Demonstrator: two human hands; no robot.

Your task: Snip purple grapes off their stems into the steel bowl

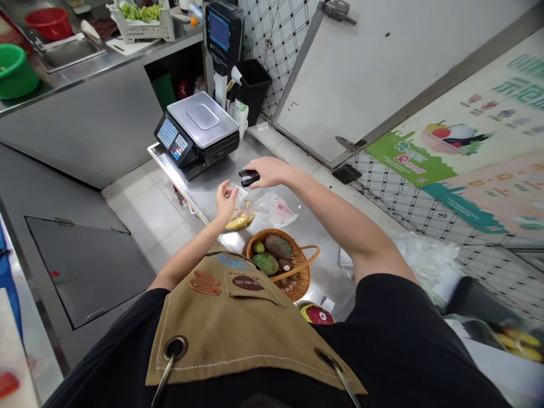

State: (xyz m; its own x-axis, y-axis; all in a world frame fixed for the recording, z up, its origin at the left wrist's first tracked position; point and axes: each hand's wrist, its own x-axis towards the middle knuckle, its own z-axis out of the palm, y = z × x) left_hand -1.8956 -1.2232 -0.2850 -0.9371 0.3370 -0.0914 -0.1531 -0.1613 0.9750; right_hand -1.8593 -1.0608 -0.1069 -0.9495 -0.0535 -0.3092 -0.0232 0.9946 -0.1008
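Note:
My right hand (272, 171) grips a black stapler (249, 178), its jaws pointing left over the steel table. Close beside it, my left hand (226, 199) has its fingers closed at the gathered top of a clear plastic bag (247, 205). A white paper slip (241, 192) shows by those fingers. Something yellow, seemingly bananas (240, 220), lies in the bag on the table. To its right, another clear plastic bag (277, 210) with a red print lies flat. Nearer my apron stands a wicker basket (302, 283) of mangoes (278, 246).
A weighing scale (203, 119) with a display post (223, 34) stands at the table's far end. A red-and-yellow wrapped item (317, 314) lies near my body. At the back left, a counter holds a sink (72, 52), a green basin (17, 71) and a crate (142, 28) of green fruit.

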